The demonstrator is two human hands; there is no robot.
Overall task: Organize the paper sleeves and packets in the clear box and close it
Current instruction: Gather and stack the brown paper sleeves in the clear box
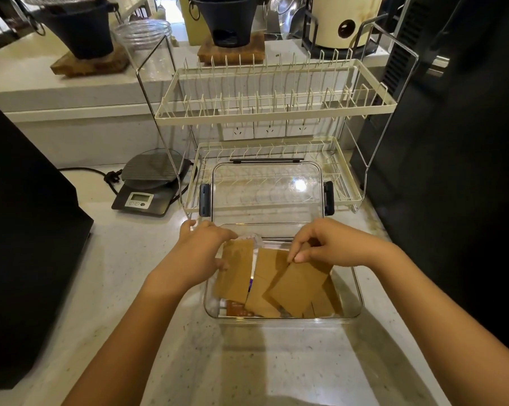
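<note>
In the clear box (355, 291), one paper sleeve (298, 284) is pinched by the right hand (332, 244), another (235, 271) by the left hand (202, 253); sleeves are best squared flat below the rim so the lid (266, 191) seats

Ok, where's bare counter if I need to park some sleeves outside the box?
Bare counter in front of the clear box, and to its left, before the scale. Behind the box it is crowded: the lid leans against the dish rack.

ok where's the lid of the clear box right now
In the head view, the lid stands open just behind the clear box, leaning against the lower tier of the dish rack, centre frame.
</note>
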